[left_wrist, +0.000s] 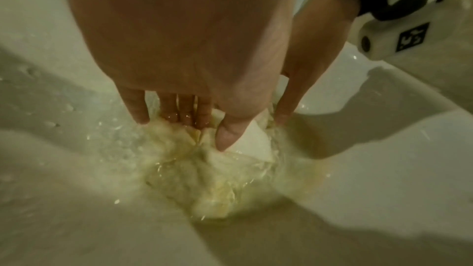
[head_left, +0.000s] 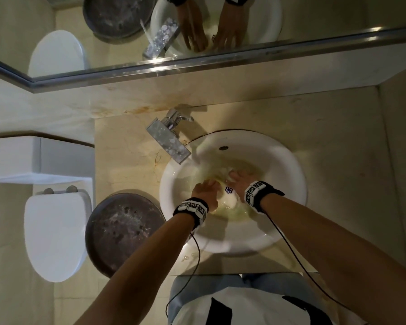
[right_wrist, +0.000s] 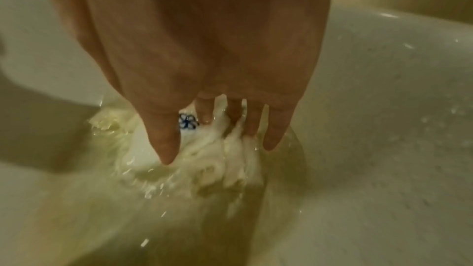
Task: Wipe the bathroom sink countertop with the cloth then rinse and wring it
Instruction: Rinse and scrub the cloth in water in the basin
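Note:
A soaked white cloth [head_left: 229, 200] with a small blue flower mark [right_wrist: 188, 121] lies bunched at the bottom of the white sink [head_left: 291, 179], in shallow yellowish water. Both hands reach down into the bowl. My left hand [head_left: 206, 187] presses the cloth [left_wrist: 217, 169] with straight fingers [left_wrist: 184, 116] and the thumb laid on a fold. My right hand [head_left: 240, 178] presses the other side of the cloth [right_wrist: 204, 165] with spread, straight fingers [right_wrist: 274, 139]. The chrome faucet [head_left: 169, 139] points into the bowl from the back left; a blurred stream falls from its spout.
Beige stone countertop [head_left: 338, 160] surrounds the sink. A dark round dish [head_left: 124, 231] sits at the counter's left edge, beside a white toilet [head_left: 54, 235]. A mirror [head_left: 197, 31] runs along the back wall. Cables hang from both wristbands.

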